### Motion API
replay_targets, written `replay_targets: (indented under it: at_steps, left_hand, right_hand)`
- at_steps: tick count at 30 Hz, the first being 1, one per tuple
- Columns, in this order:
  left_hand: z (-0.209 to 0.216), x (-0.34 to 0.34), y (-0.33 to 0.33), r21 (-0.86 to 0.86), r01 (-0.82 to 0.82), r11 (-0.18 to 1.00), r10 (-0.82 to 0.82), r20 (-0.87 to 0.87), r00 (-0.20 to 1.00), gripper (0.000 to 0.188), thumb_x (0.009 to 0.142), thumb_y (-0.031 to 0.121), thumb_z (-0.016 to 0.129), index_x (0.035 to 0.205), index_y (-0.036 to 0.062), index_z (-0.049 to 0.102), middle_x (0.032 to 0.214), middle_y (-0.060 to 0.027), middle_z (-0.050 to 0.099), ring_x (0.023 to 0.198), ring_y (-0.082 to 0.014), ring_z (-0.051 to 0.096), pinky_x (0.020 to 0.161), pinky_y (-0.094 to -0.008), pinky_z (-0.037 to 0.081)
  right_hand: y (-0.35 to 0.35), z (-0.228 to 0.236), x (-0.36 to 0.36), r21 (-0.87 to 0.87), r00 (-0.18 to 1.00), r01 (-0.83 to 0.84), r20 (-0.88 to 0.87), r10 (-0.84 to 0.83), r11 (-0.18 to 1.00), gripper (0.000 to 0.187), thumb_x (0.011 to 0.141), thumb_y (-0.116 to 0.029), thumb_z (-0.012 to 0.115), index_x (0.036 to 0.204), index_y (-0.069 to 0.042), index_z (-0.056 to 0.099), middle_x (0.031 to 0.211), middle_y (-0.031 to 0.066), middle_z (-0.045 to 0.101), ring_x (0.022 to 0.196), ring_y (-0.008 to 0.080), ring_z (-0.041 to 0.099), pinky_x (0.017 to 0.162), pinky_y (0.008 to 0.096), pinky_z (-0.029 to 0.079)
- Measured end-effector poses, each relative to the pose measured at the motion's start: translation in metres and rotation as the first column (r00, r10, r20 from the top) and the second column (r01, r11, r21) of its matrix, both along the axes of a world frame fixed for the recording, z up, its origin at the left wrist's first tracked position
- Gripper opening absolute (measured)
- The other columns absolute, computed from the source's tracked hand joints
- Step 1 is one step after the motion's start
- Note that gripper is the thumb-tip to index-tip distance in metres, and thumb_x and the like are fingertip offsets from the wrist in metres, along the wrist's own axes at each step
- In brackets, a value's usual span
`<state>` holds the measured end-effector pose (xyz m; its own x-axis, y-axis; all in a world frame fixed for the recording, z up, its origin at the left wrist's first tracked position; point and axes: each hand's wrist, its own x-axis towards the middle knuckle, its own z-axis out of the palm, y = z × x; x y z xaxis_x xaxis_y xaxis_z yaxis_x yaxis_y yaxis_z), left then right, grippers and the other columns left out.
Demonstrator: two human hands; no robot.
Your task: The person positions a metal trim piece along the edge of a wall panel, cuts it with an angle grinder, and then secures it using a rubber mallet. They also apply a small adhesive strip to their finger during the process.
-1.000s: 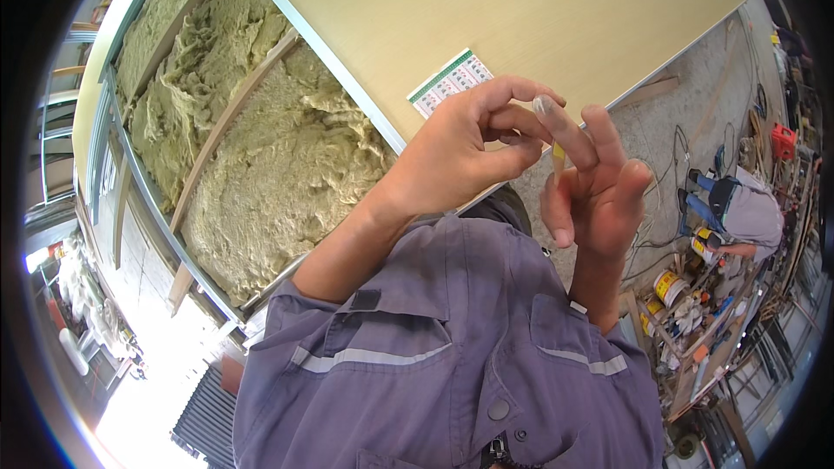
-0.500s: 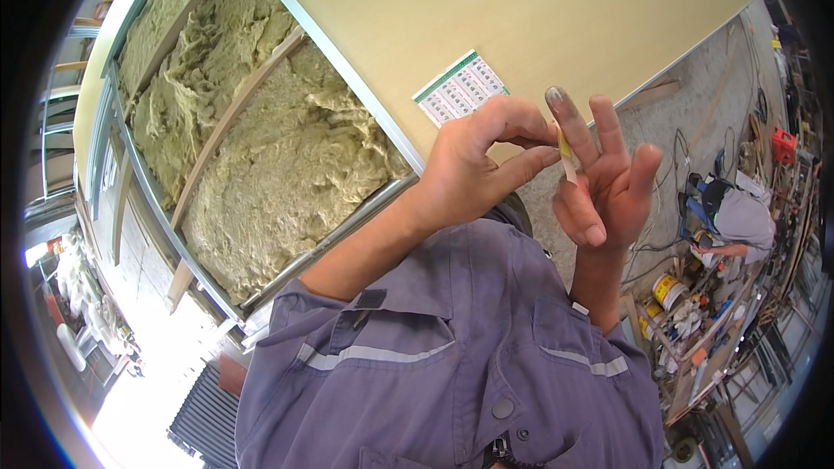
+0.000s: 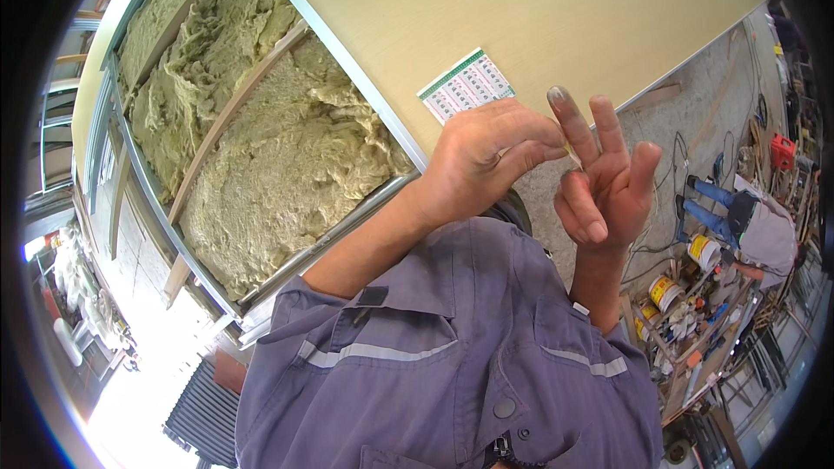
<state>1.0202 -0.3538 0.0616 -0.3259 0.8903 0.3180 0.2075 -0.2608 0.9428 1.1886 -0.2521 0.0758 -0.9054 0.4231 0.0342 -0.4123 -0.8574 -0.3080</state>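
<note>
My left hand is closed, with thumb and fingertips pinching a small narrow strip, pale with a yellow part. The strip's far end reaches a bent finger of my right hand; whether it is stuck there I cannot tell. The other fingers of my right hand are spread apart and point up, one with a dark, dirty tip. Just beyond my left hand, a white printed sheet with a green border lies on a large cream-coloured panel.
To the left is a metal frame with yellowish mineral wool between wooden battens. At right, another person bends near buckets, a red canister and piled tools. Cables lie on the concrete floor.
My left fingers have closed further over the strip, so less of it shows. My right hand has barely moved. The other person has shifted to the right, showing more legs and another bucket.
</note>
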Motion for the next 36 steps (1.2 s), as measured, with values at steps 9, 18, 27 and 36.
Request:
replay_targets:
  at_steps: [9, 18, 27, 36]
  left_hand:
    - [0.001, 0.000, 0.000, -0.011, -0.019, 1.000, 0.019, 0.035, 0.999, 0.014, 0.089, -0.001, 0.074, 0.101, 0.0032, 0.070, 0.090, -0.0099, 0.073, 0.083, -0.0193, 0.072, 0.072, -0.0305, 0.055]
    - [0.000, 0.003, 0.001, -0.012, -0.075, 0.997, 0.074, -0.036, 0.997, 0.011, 0.090, 0.000, 0.073, 0.100, 0.0036, 0.069, 0.088, -0.0097, 0.073, 0.081, -0.0189, 0.073, 0.070, -0.0301, 0.056]
    - [0.003, 0.005, 0.004, 0.033, -0.141, 0.989, 0.144, -0.139, 0.980, 0.014, 0.089, -0.002, 0.074, 0.101, 0.0031, 0.068, 0.088, -0.0101, 0.073, 0.080, -0.0209, 0.074, 0.067, -0.0299, 0.056]
    - [0.001, 0.021, 0.008, -0.093, -0.185, 0.978, 0.200, 0.189, 0.962, 0.021, 0.093, 0.001, 0.073, 0.107, 0.0023, 0.056, 0.091, -0.0092, 0.072, 0.087, -0.0151, 0.072, 0.073, -0.0284, 0.058]
  right_hand:
    - [-0.005, 0.000, -0.001, 0.094, 0.993, 0.028, 0.112, -0.038, 0.995, 0.076, 0.107, -0.061, 0.028, 0.162, -0.011, 0.020, 0.167, 0.0262, 0.016, 0.049, 0.0153, 0.055, 0.037, 0.0258, 0.041]
    - [-0.008, 0.003, -0.006, 0.146, 0.979, 0.057, 0.188, -0.084, 0.988, 0.078, 0.105, -0.064, 0.028, 0.161, -0.010, 0.024, 0.163, 0.0316, 0.021, 0.048, 0.0163, 0.057, 0.039, 0.0264, 0.045]
    - [-0.007, -0.003, -0.005, 0.212, 0.979, 0.042, 0.188, -0.083, 0.976, 0.076, 0.104, -0.066, 0.029, 0.160, -0.015, 0.029, 0.161, 0.0306, 0.028, 0.059, 0.0230, 0.067, 0.047, 0.0276, 0.054]
    - [-0.008, -0.001, -0.012, 0.328, 0.954, 0.056, 0.263, -0.148, 0.943, 0.074, 0.105, -0.065, 0.028, 0.160, -0.017, 0.031, 0.161, 0.0287, 0.030, 0.061, 0.0204, 0.065, 0.048, 0.0269, 0.053]
